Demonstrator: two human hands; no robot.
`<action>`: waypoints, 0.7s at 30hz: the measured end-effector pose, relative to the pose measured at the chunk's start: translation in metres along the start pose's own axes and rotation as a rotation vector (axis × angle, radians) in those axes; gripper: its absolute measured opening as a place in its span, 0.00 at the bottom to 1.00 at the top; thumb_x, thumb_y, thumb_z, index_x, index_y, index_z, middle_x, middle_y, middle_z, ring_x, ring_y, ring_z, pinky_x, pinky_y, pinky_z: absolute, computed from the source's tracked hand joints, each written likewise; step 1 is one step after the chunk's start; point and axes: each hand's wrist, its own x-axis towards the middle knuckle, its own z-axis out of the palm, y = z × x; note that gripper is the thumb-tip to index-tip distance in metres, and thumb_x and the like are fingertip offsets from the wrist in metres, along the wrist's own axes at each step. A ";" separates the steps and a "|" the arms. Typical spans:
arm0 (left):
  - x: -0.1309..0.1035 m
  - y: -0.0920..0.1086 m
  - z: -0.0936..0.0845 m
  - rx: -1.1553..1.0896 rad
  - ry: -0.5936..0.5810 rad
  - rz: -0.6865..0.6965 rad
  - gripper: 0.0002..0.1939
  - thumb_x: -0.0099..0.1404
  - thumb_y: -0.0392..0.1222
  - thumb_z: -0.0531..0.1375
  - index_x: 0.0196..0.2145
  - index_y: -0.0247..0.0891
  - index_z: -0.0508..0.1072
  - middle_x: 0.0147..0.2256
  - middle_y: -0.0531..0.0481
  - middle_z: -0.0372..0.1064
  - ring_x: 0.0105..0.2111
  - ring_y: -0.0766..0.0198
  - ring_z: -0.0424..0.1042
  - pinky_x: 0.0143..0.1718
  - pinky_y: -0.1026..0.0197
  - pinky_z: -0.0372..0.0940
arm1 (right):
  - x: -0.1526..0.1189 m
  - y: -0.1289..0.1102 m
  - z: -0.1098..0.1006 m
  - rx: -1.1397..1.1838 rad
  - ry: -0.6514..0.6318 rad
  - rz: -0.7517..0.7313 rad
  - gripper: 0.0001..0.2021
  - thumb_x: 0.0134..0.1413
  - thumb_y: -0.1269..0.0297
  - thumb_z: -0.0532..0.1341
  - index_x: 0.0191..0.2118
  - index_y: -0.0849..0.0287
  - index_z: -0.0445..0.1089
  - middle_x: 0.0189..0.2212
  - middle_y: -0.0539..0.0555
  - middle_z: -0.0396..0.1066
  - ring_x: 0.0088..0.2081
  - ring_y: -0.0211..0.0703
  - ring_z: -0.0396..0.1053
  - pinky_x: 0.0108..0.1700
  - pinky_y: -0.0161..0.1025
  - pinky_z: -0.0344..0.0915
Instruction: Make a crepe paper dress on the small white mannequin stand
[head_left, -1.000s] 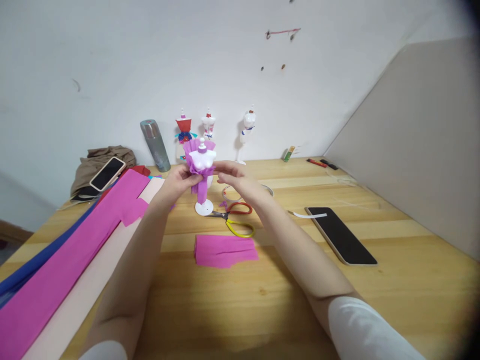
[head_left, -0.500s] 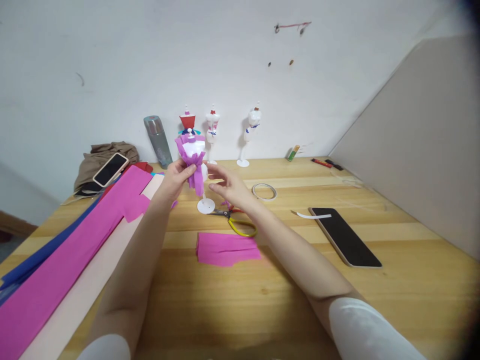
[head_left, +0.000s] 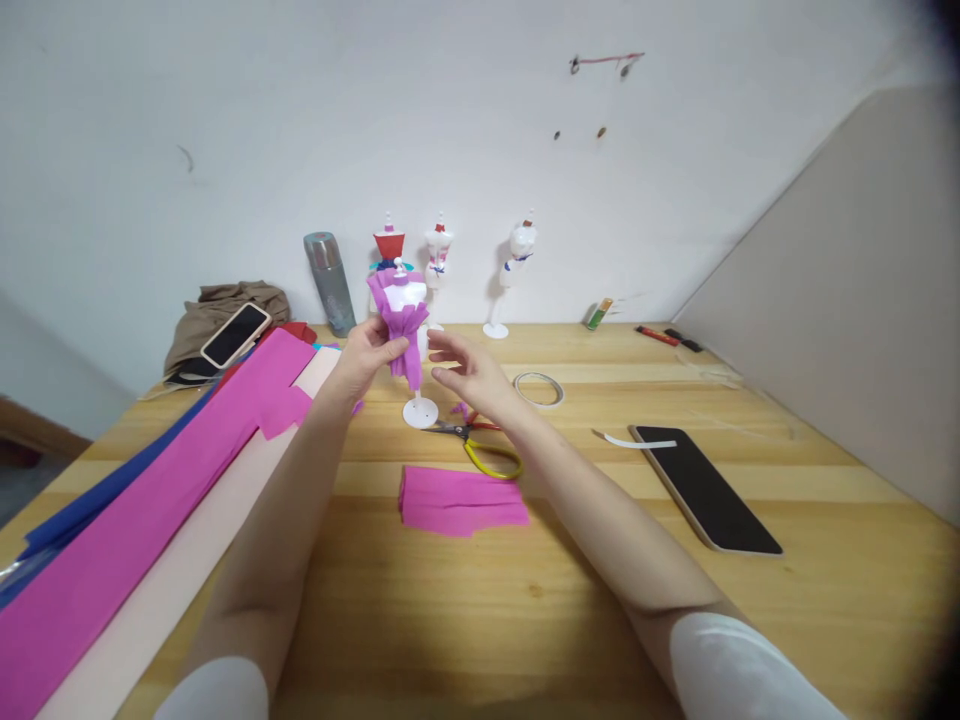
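Observation:
A small white dress form (head_left: 407, 294) stands upright on a round base, draped in purple crepe paper (head_left: 406, 322) gathered at the waist. My left hand (head_left: 370, 356) grips the form from its left side, with the thumb pressed over the paper at the front. On the other side, my right hand (head_left: 474, 374) is open, fingers spread and pointing at the form's hip; whether they touch it I cannot tell. Below the right wrist lie yellow-and-red-handled scissors (head_left: 491, 462), blades toward the base. Nearer me lies a folded piece of pink crepe paper (head_left: 461, 500).
Three more dress forms, one in a red top (head_left: 389, 245), stand by the wall near a bottle (head_left: 330, 285). Long pink paper (head_left: 172, 500) covers the left side, with a phone (head_left: 236, 335) behind. Rightward are a tape ring (head_left: 559, 392) and a large phone (head_left: 709, 490).
The whole view has shifted slightly, so everything appears a little farther right. Both hands keep nearly the same pose at the dress form.

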 end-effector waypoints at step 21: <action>-0.007 0.012 0.019 0.073 0.092 -0.035 0.17 0.52 0.47 0.73 0.37 0.36 0.79 0.34 0.47 0.78 0.38 0.57 0.76 0.39 0.59 0.68 | 0.001 0.005 -0.012 -0.083 0.061 0.012 0.23 0.50 0.66 0.63 0.54 0.59 0.73 0.49 0.60 0.77 0.46 0.47 0.75 0.53 0.52 0.71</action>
